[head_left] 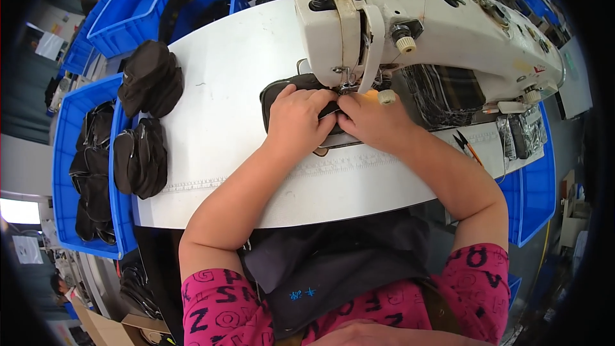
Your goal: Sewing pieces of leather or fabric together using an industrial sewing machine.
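A dark fabric pouch (273, 97) with a light-edged seam lies under the needle area of the white sewing machine (323, 41). My left hand (296, 120) rests on it, fingers bent and gripping its near side. My right hand (375, 118) is just beside the presser foot (348, 83), fingers curled, pinching the pouch edge. Both hands' fingertips almost meet in front of the foot. The needle tip and part of the pouch are hidden by the fingers and machine head.
Stacked dark pouches (148, 80) stand at the table's left edge, beside a blue bin (118, 218) of more pouches. Dark flat pieces (448, 90) lie under the machine arm. Orange-handled snips (473, 151) and a printed ruler strip (211, 183) are on the white table (224, 57).
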